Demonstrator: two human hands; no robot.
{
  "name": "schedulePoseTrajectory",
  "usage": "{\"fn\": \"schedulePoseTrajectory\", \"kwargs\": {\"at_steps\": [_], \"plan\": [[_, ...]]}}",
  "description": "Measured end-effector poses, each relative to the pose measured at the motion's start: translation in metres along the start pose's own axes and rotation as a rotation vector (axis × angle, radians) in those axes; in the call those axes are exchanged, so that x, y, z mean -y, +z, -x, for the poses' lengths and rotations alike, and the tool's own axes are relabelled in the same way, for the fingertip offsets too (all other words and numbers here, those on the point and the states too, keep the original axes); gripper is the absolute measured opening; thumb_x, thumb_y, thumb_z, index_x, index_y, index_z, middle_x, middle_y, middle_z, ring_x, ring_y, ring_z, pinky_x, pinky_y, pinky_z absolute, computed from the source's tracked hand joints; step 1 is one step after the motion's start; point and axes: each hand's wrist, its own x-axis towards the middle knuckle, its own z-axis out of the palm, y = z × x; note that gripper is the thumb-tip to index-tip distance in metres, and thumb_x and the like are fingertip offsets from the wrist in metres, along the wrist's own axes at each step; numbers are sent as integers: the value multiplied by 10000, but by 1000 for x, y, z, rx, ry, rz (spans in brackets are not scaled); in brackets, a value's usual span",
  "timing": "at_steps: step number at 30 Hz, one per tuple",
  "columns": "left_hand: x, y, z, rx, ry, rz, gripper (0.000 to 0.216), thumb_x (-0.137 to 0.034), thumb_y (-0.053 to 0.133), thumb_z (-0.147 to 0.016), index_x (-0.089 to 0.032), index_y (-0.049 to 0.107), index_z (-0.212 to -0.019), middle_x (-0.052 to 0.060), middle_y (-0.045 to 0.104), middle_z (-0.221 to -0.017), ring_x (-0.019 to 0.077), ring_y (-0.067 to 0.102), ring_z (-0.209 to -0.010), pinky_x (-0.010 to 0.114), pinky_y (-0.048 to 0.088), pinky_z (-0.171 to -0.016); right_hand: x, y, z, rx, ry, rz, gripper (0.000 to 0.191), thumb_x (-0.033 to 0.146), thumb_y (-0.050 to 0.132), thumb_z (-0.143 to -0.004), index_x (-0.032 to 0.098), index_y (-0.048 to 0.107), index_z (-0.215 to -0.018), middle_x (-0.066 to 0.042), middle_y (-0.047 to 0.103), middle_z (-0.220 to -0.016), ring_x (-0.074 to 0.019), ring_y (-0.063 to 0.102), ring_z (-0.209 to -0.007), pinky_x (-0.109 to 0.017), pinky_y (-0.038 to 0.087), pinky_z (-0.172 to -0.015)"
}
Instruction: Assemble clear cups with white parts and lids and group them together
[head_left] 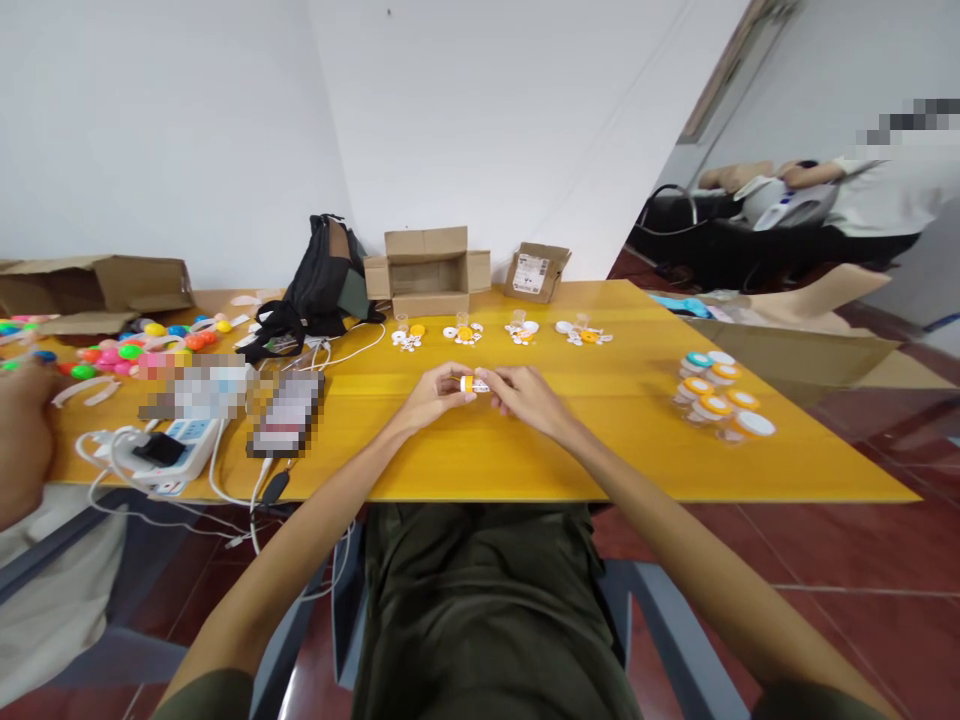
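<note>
Over the middle of the yellow table (420, 465), both my hands meet at a small clear jar (480, 384) with an orange-and-white lid, lying on its side with white pieces inside. My left hand (433, 395) is closed around the lid end, thumb below and fingers above. At the base end, my right hand (525, 392) grips the jar between thumb and fingers, which partly cover it. Beyond my hands lie small groups of white pieces with orange and white lids and little clear cups, such as the white pieces (409, 343) and an orange lid (465, 333).
Several lidded jars (711, 407) stand at the right. Behind are an open cardboard box (427, 303), a smaller box (537, 272) and a black backpack (324, 270). A phone (288, 412), power strip (184, 450) and cables lie left. Other people are at both sides.
</note>
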Motion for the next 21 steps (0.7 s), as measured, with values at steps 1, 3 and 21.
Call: {"fn": "schedulePoseTrajectory", "kwargs": {"at_steps": [1,3,21], "plan": [[-2,1,0,5,-4,4,497,-435,916,-614,-170,677,-960,45,737,-951,171,679,-856,316,531,-844,-1,0,1,-9,-22,-5,537,670,475,-943,224,571,-660,-4,636,-555,-161,597,-494,-271,448,-561],[-5,2,1,14,-13,10,495,-472,907,-624,-165,684,-941,49,743,-929,166,679,-808,312,535,-814,-3,0,2,-42,-94,-7,483,625,513,-940,220,610,-695,-10,660,-594,-174,622,-551,-280,463,-590],[-8,1,2,46,-60,37,544,-682,777,-718,-154,656,-779,18,686,-668,128,650,-574,251,478,-611,-16,1,3,-85,-394,-122,115,286,696,-887,244,729,-989,-64,703,-983,-215,680,-873,-374,592,-823]]}}
